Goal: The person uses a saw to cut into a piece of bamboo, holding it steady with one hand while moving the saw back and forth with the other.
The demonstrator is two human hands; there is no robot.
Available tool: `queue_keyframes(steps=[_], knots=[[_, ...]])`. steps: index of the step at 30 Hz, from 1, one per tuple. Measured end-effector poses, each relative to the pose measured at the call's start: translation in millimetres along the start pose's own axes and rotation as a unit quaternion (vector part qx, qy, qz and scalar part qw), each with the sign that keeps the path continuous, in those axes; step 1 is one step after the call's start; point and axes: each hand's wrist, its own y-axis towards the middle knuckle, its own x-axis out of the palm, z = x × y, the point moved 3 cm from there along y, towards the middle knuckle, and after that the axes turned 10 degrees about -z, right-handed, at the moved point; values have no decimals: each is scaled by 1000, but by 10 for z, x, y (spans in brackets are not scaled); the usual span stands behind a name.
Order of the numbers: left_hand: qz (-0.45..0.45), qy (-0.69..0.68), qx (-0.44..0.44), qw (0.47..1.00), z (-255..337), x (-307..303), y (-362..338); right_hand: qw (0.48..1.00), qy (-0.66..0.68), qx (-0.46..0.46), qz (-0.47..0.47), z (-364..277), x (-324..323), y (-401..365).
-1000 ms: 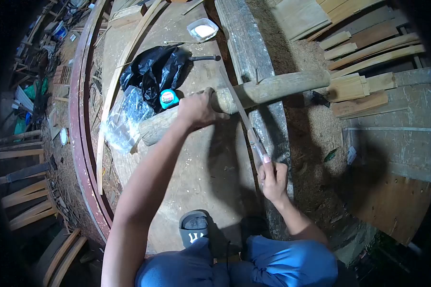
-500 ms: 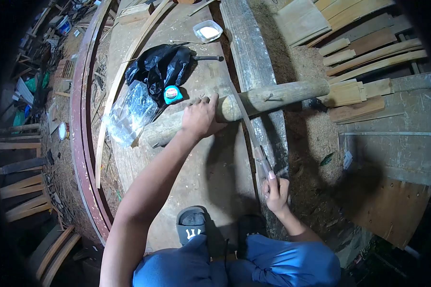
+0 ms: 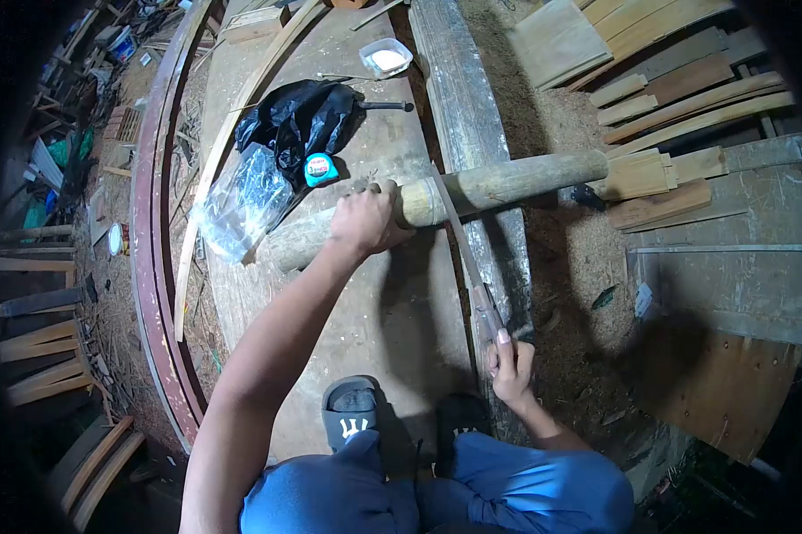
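Note:
A thick round pole, like bamboo or a peeled log (image 3: pixel 527 178), lies crosswise over the plank bench, its right end reaching past the bench edge. My left hand (image 3: pixel 363 218) is wrapped over the pole left of its middle, fingers curled on the far side. In my right hand (image 3: pixel 511 369) is the handle of a handsaw (image 3: pixel 459 236), thumb along it. The narrow blade runs up and away from me, its side against the pole just right of a pale band. The teeth are too small to make out.
Beyond my left hand lie a blue tape measure (image 3: pixel 320 169), a black plastic bag (image 3: pixel 298 125), a clear bag (image 3: pixel 245 209) and a plastic tub (image 3: pixel 386 59). Cut boards (image 3: pixel 659 178) are stacked on the right. My sandalled foot (image 3: pixel 349 411) stands on the bench.
The pole has rolled about its length: the stub on its right part and the one near its left end have shifted or gone from sight. The saw and right hand have moved slightly toward me.

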Motion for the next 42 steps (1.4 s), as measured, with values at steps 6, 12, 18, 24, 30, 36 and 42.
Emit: queue_keyframes(steps=[6,12,18,24,30,36,42], knots=[[49,5,6,999,-17,147,3,995,-86,-39,12,-133,104,524],[58,4,13,998,32,102,-44,995,-81,-57,5,-301,200,1034],[58,8,14,998,16,92,-25,997,-75,4,11,-59,27,309],[62,-3,25,998,17,107,-17,1000,-8,27,-8,-35,-42,-58],[74,13,20,997,5,122,-17,999,-15,-47,-17,-4,100,505],[56,-7,13,998,25,68,-31,995,-69,-77,-6,-244,194,912],[71,8,23,997,45,75,-50,998,-56,8,15,191,80,257]])
